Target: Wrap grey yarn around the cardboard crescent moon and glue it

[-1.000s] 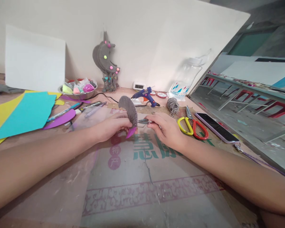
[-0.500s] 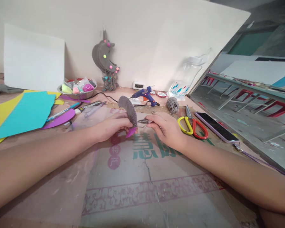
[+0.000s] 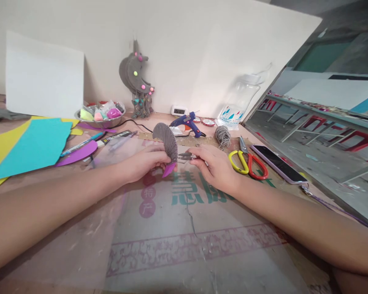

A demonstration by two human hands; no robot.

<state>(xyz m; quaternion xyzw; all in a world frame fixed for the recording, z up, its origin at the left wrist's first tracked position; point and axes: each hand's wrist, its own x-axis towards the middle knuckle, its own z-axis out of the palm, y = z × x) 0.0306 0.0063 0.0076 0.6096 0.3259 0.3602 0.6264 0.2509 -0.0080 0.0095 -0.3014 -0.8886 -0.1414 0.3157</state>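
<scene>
My left hand is closed on the lower part of a curved purple crescent, wrapped in grey yarn. Its purple tip shows bare at the bottom. My right hand, just to the right, pinches a small dark grey bundle that looks like yarn and points toward the crescent. Some of my fingers are hidden behind the crescent and the bundle. Below the hands, a thin grey strand lies on the printed sheet covering the table.
Scissors with yellow and red handles, a yarn ball and a phone lie right. Behind are a blue glue gun, a clear bottle and a decorated grey moon. Left are coloured sheets and a metal bowl.
The grey bundle in my right hand has turned slightly and shows broader beside the crescent. Both hands and the crescent stay in nearly the same place.
</scene>
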